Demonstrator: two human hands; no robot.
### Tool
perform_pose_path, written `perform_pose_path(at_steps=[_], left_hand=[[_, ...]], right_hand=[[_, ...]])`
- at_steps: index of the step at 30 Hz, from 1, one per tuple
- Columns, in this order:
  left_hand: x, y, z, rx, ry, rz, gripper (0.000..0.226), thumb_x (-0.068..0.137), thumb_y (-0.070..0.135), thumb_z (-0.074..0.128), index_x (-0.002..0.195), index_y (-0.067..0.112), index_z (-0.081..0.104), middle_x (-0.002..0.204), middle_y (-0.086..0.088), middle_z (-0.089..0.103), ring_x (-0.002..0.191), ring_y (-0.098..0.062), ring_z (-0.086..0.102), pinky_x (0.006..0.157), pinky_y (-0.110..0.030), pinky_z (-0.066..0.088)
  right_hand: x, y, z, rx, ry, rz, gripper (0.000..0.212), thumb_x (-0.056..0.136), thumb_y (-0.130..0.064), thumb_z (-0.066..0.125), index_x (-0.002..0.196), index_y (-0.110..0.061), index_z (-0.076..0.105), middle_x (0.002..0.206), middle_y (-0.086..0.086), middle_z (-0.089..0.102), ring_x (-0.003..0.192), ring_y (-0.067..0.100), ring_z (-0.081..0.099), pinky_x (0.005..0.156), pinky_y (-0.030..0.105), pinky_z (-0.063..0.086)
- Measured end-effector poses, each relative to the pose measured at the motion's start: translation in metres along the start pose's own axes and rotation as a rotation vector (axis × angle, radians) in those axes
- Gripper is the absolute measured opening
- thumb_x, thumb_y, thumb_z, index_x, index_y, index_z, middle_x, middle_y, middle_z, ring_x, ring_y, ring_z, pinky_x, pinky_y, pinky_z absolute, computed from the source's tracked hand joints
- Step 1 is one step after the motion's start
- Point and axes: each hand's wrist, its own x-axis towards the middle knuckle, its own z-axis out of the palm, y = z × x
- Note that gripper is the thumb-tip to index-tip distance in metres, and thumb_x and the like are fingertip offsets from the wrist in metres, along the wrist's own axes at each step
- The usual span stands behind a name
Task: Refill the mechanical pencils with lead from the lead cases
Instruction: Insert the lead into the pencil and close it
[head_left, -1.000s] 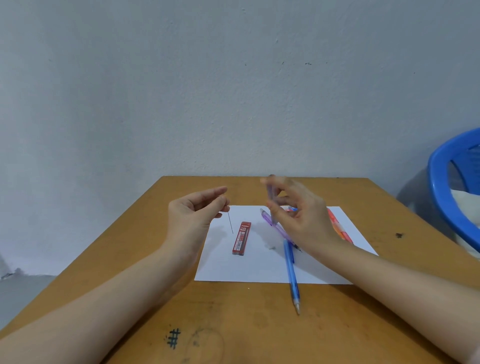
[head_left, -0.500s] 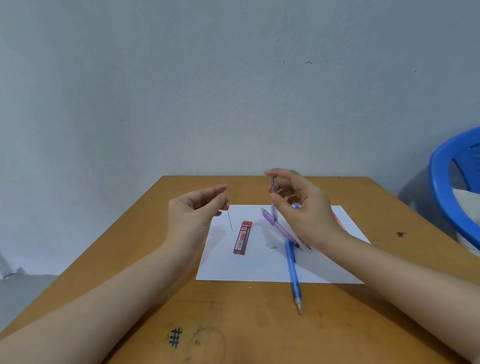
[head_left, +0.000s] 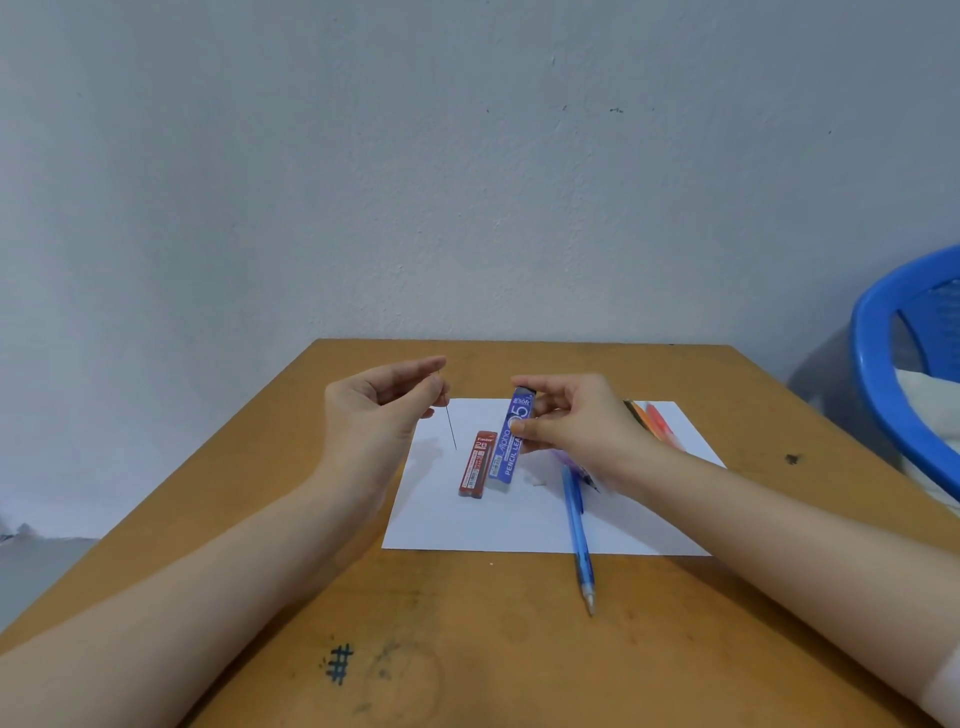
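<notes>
Head camera, nearest first: a worn, matte wooden table (head_left: 467, 649) bears an inked hash mark (head_left: 338, 664). A slim blue mechanical pencil (head_left: 577, 530), translucent plastic, lies with its tip toward the viewer, half on the table and half on a flat white sheet of paper (head_left: 519, 527). On the paper lies a flat, rectangular red lead case (head_left: 477, 465).

Just beside it, the right hand (head_left: 576, 423) pinches a blue lead case (head_left: 511, 441) between thumb and fingers, tilted, with its printed label now facing the camera. Half a second ago the hand held it as a thin upright sliver. Whether its lower end touches the paper cannot be told. The purple pencil (head_left: 560, 456), plain to see earlier, is now mostly covered by this hand.

The left hand (head_left: 384, 410), placed as before, pinches a hair-thin dark lead (head_left: 451, 427) that hangs downward above the paper. Farther right lies an orange pencil (head_left: 657, 421). Beyond are a rough grey wall (head_left: 467, 182) and a glossy blue plastic chair (head_left: 878, 364).
</notes>
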Motion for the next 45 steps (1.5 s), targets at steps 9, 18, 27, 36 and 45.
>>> perform_pose_path(at_steps=[9,18,27,36,45], left_hand=[[0.0,0.0,0.0,0.008,-0.001,0.002,0.016,0.086,0.009,0.067,0.092,0.023,0.072,0.077,0.001,0.074,0.078,-0.01,0.07,0.069,-0.016,0.053],[0.001,0.0,-0.001,-0.013,-0.004,0.005,0.017,0.086,0.006,0.066,0.091,0.021,0.072,0.074,-0.001,0.073,0.074,-0.008,0.069,0.068,-0.015,0.053],[0.0,0.002,0.0,-0.003,0.004,0.013,0.018,0.086,0.006,0.065,0.089,0.023,0.071,0.072,0.003,0.073,0.073,-0.007,0.069,0.067,-0.014,0.054],[0.0,0.002,-0.002,-0.006,0.002,0.008,0.017,0.086,0.007,0.066,0.092,0.022,0.072,0.075,0.002,0.074,0.077,-0.009,0.069,0.069,-0.016,0.054],[0.0,0.002,0.0,-0.019,-0.008,0.01,0.018,0.086,0.004,0.065,0.089,0.021,0.071,0.072,0.001,0.073,0.072,-0.007,0.068,0.066,-0.014,0.052]], right_hand=[[0.006,-0.003,0.002,-0.559,-0.112,0.03,0.048,0.086,-0.02,0.068,0.131,-0.011,0.054,0.115,0.002,0.066,0.098,0.011,0.061,0.085,0.029,0.053],[0.014,0.003,0.002,-0.762,-0.199,0.057,0.052,0.089,-0.036,0.062,0.137,-0.02,0.049,0.136,-0.004,0.053,0.125,0.014,0.041,0.101,0.031,0.041],[0.007,0.003,0.003,-0.825,-0.04,-0.114,0.033,0.09,-0.038,0.058,0.12,-0.027,0.064,0.125,0.0,0.057,0.128,0.015,0.032,0.094,0.031,0.033],[-0.007,0.006,0.012,-1.107,-0.115,-0.22,0.035,0.092,-0.049,0.049,0.116,-0.031,0.066,0.127,-0.008,0.056,0.123,0.01,0.033,0.099,0.037,0.022],[-0.01,-0.006,0.002,-0.788,-0.161,-0.247,0.033,0.093,-0.031,0.056,0.125,-0.024,0.062,0.132,-0.009,0.056,0.119,0.005,0.049,0.094,0.019,0.039]])
